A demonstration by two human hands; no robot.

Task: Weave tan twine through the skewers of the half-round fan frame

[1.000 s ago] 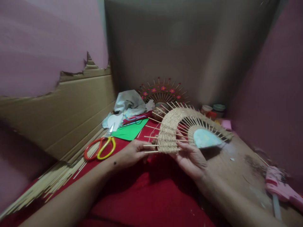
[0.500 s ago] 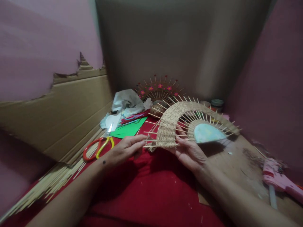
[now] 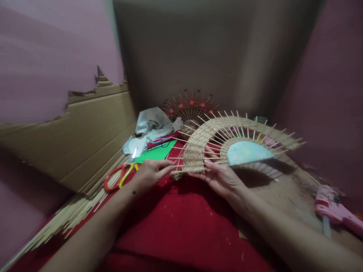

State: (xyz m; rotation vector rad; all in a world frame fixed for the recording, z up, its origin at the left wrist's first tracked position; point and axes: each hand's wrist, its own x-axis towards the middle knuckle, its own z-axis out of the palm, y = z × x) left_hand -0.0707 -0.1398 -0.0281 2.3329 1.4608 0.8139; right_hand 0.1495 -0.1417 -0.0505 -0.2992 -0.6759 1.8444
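A half-round woven fan [image 3: 195, 145] of twine on thin sticks, with a pale blue-green half disc [image 3: 249, 153] at its centre, is held up over the red cloth. My right hand [image 3: 222, 177] grips it near its lower left end, thumb in front and the other fingers partly hidden behind the weave. My left hand [image 3: 153, 173] is closed in a pinch at the lowest stick tips on the fan's left side. Some loose twine [image 3: 177, 176] hangs just beneath those tips.
Scissors [image 3: 113, 177] with red and yellow handles lie left, beside a bundle of thin sticks [image 3: 76, 213]. Green paper [image 3: 159, 152] and a crumpled grey-white bag [image 3: 153, 121] sit behind. A flowered fan [image 3: 191, 105] stands at the back, a pink glue gun [image 3: 330, 204] lies right, and cardboard [image 3: 99, 132] leans left.
The woven fan has tilted up and spread further to the right, its right end rising. My left hand has shifted slightly right and up, its thumb and fingers now at the stick tips.
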